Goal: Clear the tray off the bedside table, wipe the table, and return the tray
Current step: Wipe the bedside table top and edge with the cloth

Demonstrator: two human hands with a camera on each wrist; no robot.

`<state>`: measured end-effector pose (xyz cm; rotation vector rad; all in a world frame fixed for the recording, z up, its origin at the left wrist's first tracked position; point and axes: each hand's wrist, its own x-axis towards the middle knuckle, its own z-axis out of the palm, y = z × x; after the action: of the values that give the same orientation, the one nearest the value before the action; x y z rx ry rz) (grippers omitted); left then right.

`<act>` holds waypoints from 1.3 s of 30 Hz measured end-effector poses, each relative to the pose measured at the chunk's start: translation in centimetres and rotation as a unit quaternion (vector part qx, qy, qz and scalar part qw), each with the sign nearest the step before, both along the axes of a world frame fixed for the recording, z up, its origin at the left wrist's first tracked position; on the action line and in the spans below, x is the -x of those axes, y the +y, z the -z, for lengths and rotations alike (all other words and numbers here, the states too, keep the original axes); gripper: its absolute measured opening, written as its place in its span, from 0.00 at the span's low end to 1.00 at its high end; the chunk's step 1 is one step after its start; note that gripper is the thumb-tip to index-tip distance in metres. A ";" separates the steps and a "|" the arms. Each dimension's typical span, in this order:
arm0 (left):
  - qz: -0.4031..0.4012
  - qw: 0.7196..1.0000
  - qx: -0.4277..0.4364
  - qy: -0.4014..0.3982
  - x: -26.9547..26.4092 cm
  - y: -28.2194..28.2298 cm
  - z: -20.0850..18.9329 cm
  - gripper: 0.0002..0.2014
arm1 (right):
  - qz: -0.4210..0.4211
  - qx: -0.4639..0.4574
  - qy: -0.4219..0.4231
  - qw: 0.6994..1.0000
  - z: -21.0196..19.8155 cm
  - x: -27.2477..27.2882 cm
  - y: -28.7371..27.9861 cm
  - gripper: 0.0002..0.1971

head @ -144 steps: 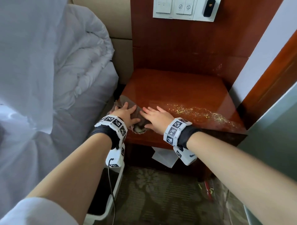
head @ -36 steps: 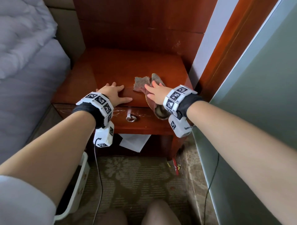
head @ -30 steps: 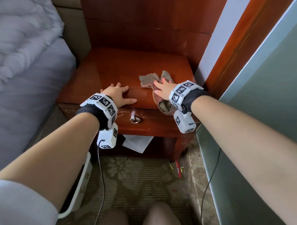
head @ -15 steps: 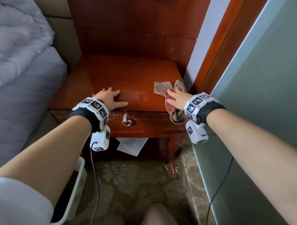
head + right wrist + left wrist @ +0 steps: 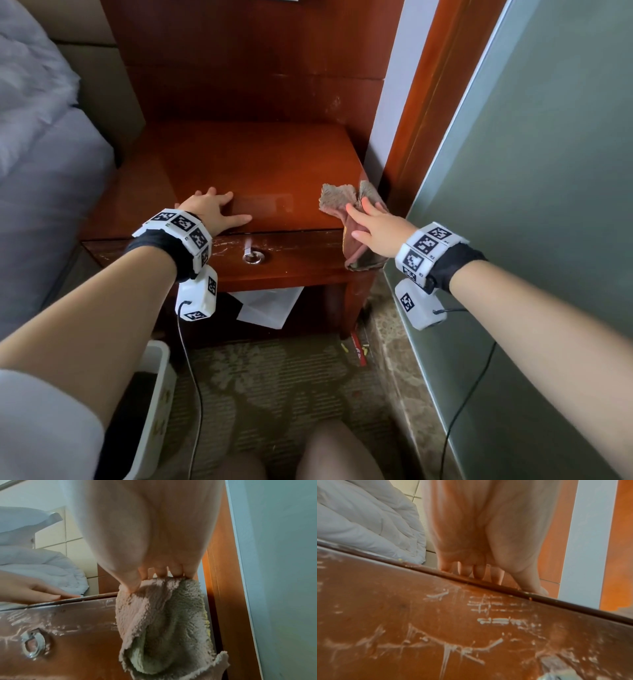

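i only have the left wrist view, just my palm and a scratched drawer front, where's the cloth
Observer: The cloth lies at the front right corner of the bedside table, under the right hand.
Operator: all of it on top
Observer: No. In the right wrist view part of it hangs over the front edge, down beside the drawer's ring pull.
Operator: is the right hand gripping it
Observer: It presses it with straight fingers; the left hand lies flat on the tabletop.
Operator: tray back yet
Observer: No tray shows in any view.
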<state>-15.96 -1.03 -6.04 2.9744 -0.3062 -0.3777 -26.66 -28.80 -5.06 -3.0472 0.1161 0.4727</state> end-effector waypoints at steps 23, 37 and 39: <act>0.012 0.997 -0.021 0.075 -4.1 -1.4 -2.4 0.43 | 0.008 0.034 0.043 0.998 -1.2 -10.1 -0.6 0.30; -0.008 0.990 -0.028 0.140 -14.6 -3.8 -4.9 0.44 | 0.027 -0.003 0.096 0.995 -2.7 -20.8 -1.1 0.32; -0.004 0.990 -0.034 0.140 -16.0 -4.0 -5.2 0.44 | 0.021 -0.005 0.101 0.995 -2.8 -22.5 -1.2 0.32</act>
<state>0.02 -5.06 -0.79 2.9314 -0.2548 -0.8102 -4.18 -29.98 -2.23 -2.9726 0.1858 0.7752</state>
